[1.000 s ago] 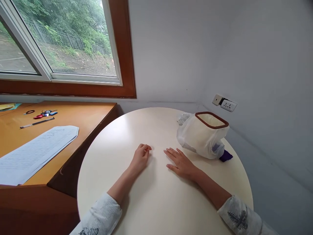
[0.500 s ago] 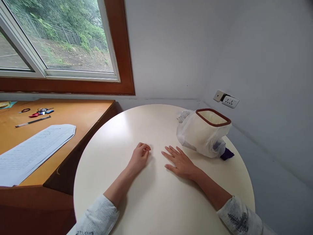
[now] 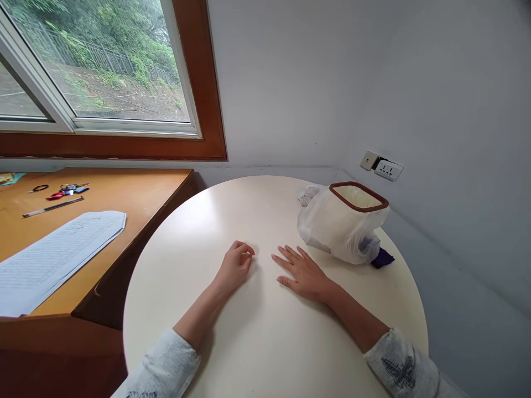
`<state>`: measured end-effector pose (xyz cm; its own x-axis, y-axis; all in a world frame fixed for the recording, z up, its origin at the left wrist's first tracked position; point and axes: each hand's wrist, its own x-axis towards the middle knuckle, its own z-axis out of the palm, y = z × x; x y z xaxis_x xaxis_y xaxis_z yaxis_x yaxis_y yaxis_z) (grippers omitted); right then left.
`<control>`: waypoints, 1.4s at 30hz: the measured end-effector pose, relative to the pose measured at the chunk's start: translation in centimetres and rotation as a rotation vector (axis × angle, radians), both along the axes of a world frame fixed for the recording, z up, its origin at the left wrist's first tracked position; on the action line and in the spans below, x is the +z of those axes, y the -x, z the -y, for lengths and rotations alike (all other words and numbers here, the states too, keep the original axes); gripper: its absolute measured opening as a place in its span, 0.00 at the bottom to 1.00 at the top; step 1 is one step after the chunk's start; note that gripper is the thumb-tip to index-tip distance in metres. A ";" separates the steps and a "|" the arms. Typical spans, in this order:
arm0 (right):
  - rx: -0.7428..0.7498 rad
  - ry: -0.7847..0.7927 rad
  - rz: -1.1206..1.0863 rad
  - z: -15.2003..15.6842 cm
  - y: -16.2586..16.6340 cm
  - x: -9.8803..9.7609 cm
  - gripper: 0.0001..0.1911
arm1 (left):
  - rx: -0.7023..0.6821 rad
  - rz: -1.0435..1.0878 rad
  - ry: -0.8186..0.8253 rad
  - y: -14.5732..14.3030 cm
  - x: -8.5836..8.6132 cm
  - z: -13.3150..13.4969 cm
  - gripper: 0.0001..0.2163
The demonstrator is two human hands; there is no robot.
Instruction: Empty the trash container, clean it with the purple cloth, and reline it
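Note:
My left hand rests on its side on the round white table. Its fingers are curled in and the thumb lies close to them; whatever they may hold is hidden. Flat on the tabletop to its right lies my right hand, palm down with the fingers spread and nothing under them that shows. Behind the right hand stands a small bin with a brown rim, lined with a white plastic bag. A dark purple piece of cloth or plastic sticks out beneath the bag.
To the left is a wooden desk with stacked written papers, a pen, a bunch of keys and a black ring-shaped item. A wall socket sits beyond the bin. A window is at the upper left.
The whole view has shifted very slightly. Both hands and the bin keep their places on the table.

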<state>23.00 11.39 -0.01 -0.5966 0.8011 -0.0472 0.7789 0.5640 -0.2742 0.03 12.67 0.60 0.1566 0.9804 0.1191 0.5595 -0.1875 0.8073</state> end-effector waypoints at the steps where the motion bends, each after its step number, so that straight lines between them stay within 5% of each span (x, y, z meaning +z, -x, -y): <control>1: 0.000 0.001 0.000 0.0 0.0 0.0 0.30 | -0.001 -0.009 -0.004 0.0 0.0 0.0 0.08; 9: 0.001 0.017 -0.014 0.1 -0.1 0.3 0.30 | -0.158 -0.207 -0.033 0.8 0.5 0.3 0.09; 18: 0.005 0.023 -0.019 0.0 -0.2 0.2 0.30 | -0.423 -0.509 -0.061 2.1 0.6 0.4 0.29; 42: 0.006 0.018 -0.005 0.0 -0.1 0.2 0.30 | -0.313 -0.696 -0.104 1.1 -1.5 0.7 0.37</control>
<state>23.06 11.37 0.20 -0.6021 0.7963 -0.0583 0.7738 0.5639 -0.2885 -1.07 12.00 -0.89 0.4976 0.8672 -0.0192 0.8404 -0.4765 0.2583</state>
